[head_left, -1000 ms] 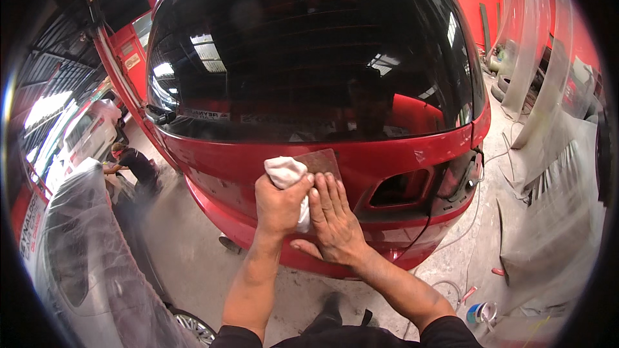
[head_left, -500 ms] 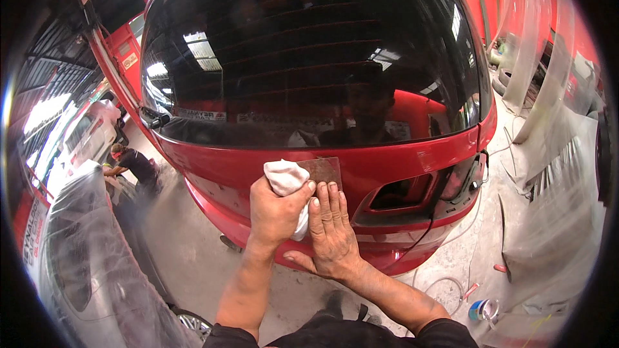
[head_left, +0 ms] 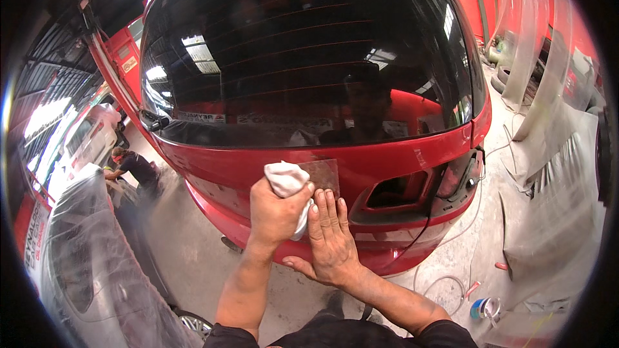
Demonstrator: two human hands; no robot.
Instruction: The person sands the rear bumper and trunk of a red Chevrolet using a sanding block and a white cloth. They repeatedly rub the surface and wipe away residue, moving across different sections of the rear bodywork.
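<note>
My left hand (head_left: 274, 214) is closed round a bunched white cloth (head_left: 287, 178), which sticks out above the fist and below it. Beside it, my right hand (head_left: 331, 238) is held flat, fingers stretched out and thumb spread, fingertips at the lower edge of a thin brownish-grey rectangular sheet (head_left: 324, 173). The sheet lies against the red tailgate (head_left: 400, 160) of a vehicle, just under the dark rear window (head_left: 303, 71). Part of the sheet is hidden behind the cloth and my fingers. Whether my right palm touches the panel, I cannot tell.
An open light recess (head_left: 396, 191) is at the tailgate's right. A plastic-covered car (head_left: 90, 251) stands at left, with a co-worker (head_left: 137, 169) crouching beyond it. Plastic sheeting (head_left: 548, 206) hangs at right. A can (head_left: 485, 309) and a hose (head_left: 445, 278) lie on the floor.
My right fingertips have slid slightly down, showing more of the sheet. My left hand keeps its grip on the cloth. The view has shifted a little, and the co-worker's head has moved slightly.
</note>
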